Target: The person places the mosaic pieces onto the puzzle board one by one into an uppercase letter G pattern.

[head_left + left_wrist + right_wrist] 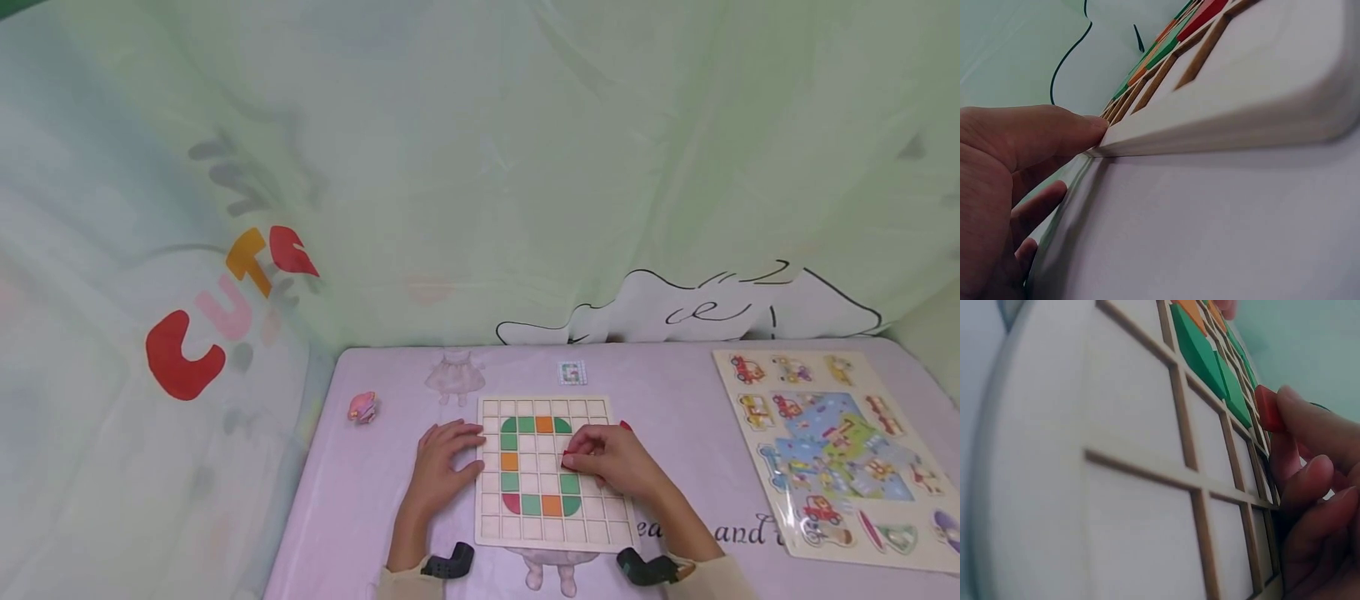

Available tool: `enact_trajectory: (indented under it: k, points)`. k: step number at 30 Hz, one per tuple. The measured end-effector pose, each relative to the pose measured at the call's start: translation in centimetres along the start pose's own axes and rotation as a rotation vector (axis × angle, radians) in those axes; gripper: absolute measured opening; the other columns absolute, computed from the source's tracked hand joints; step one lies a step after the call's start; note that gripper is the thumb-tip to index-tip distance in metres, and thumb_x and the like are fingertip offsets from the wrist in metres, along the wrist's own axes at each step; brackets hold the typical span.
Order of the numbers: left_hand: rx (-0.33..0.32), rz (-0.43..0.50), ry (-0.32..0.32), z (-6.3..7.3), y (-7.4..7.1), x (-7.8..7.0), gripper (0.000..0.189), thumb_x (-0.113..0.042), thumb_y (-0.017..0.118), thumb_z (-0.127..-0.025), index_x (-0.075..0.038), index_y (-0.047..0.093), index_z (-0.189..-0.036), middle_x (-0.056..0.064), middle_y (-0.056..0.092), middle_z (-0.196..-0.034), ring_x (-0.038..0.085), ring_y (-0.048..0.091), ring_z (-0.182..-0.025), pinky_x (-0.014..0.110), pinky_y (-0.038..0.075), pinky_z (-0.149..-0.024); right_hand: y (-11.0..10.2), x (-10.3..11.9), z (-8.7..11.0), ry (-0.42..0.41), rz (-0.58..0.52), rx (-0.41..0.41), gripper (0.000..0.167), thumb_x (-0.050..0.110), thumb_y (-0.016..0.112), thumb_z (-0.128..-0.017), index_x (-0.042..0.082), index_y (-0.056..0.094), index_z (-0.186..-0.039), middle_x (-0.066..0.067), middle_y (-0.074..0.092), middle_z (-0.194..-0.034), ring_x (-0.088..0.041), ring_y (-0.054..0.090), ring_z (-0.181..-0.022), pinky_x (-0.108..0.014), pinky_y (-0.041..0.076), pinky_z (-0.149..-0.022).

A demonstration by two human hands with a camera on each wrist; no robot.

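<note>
A pale wooden grid board lies flat, with green, orange and red tiles set in its cells in a ring. My right hand pinches a red tile between thumb and forefinger, over the ring's right side, just above a green tile. Its other fingers are curled beneath. My left hand rests at the board's left edge, fingers loosely extended, one fingertip right at the rim in the left wrist view. A red tile occupies the ring's lower left corner.
A small pattern card lies beyond the board. Further right is a vehicle picture puzzle. A small pink figure sits at the left, and a bit of red shows behind my right hand. Printed curtains stand behind the table.
</note>
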State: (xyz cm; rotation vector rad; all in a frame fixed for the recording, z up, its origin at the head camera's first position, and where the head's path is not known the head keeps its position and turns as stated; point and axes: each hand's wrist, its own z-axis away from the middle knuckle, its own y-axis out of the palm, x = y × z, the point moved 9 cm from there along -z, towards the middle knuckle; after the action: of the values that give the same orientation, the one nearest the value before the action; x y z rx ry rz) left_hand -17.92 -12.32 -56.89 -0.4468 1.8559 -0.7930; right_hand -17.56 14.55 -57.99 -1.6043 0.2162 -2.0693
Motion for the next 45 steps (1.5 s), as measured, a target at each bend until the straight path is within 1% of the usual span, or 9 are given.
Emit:
enact_trajectory:
  k: [6, 13, 16, 20, 29, 39, 45]
  points:
    - [-0.008, -0.01, 0.004, 0.05, -0.15, 0.08, 0.032, -0.016, 0.08, -0.083, -0.015, 0.076, -0.115, 0.0, 0.07, -0.131, 0.029, 0.055, -0.134, 0.063, 0.025, -0.117, 0.33, -0.14, -0.13, 0.016, 0.047, -0.028, 0.011, 0.024, 0.081, -0.086, 0.018, 0.073, -0.09, -0.002, 0.065, -0.079, -0.017, 0.057, -0.066, -0.023, 0.042, -0.05]
    - [0.001, -0.013, -0.012, 0.04, -0.08, 0.41, 0.032, -0.017, 0.079, -0.084, -0.017, 0.076, -0.116, -0.003, 0.069, -0.132, 0.026, 0.054, -0.135, 0.061, 0.024, -0.118, 0.5, -0.15, -0.16, 0.009, 0.097, -0.066, 0.006, 0.023, 0.08, -0.087, 0.022, 0.074, -0.089, 0.002, 0.065, -0.079, -0.016, 0.055, -0.076, -0.023, 0.042, -0.062]
    - [-0.002, -0.008, -0.013, 0.03, -0.09, 0.46, 0.032, -0.017, 0.079, -0.084, -0.018, 0.076, -0.115, -0.004, 0.069, -0.132, 0.026, 0.054, -0.135, 0.062, 0.024, -0.118, 0.53, -0.17, -0.18, 0.007, 0.106, -0.081, 0.006, 0.023, 0.08, -0.087, 0.023, 0.074, -0.089, 0.002, 0.065, -0.078, -0.017, 0.056, -0.078, -0.023, 0.043, -0.063]
    - [-0.003, -0.003, -0.015, 0.01, -0.08, 0.49, 0.032, -0.017, 0.079, -0.083, -0.018, 0.077, -0.115, -0.004, 0.069, -0.132, 0.026, 0.054, -0.135, 0.062, 0.024, -0.118, 0.57, -0.11, -0.2, 0.006, 0.112, -0.1, 0.006, 0.024, 0.081, -0.086, 0.024, 0.075, -0.087, 0.003, 0.066, -0.077, -0.017, 0.057, -0.078, -0.023, 0.045, -0.062]
    - [0.002, -0.001, -0.014, -0.07, -0.05, 0.37, 0.032, -0.017, 0.079, -0.084, -0.017, 0.077, -0.116, -0.003, 0.069, -0.132, 0.027, 0.054, -0.135, 0.062, 0.024, -0.118, 0.41, 0.14, 0.01, 0.001, 0.144, -0.137, 0.008, 0.027, 0.083, -0.084, 0.026, 0.076, -0.082, 0.006, 0.068, -0.076, -0.016, 0.058, -0.077, -0.023, 0.044, -0.06]
    - [0.002, -0.001, -0.019, 0.01, 0.08, 0.34, 0.032, -0.016, 0.079, -0.083, -0.017, 0.077, -0.115, -0.004, 0.069, -0.132, 0.026, 0.054, -0.136, 0.061, 0.024, -0.118, 0.15, 0.0, 0.19, 0.015, 0.154, -0.177, 0.016, 0.028, 0.086, -0.081, 0.022, 0.075, -0.072, 0.005, 0.07, -0.077, -0.014, 0.059, -0.077, -0.024, 0.045, -0.058]
    - [0.001, 0.001, -0.007, 0.05, 0.09, 0.21, 0.032, -0.015, 0.079, -0.083, -0.016, 0.077, -0.115, -0.002, 0.07, -0.132, 0.027, 0.055, -0.135, 0.061, 0.023, -0.118, 0.07, -0.1, 0.3, 0.014, 0.153, -0.188, 0.018, 0.027, 0.087, -0.08, 0.021, 0.073, -0.07, 0.004, 0.071, -0.077, -0.014, 0.06, -0.075, -0.024, 0.046, -0.056]
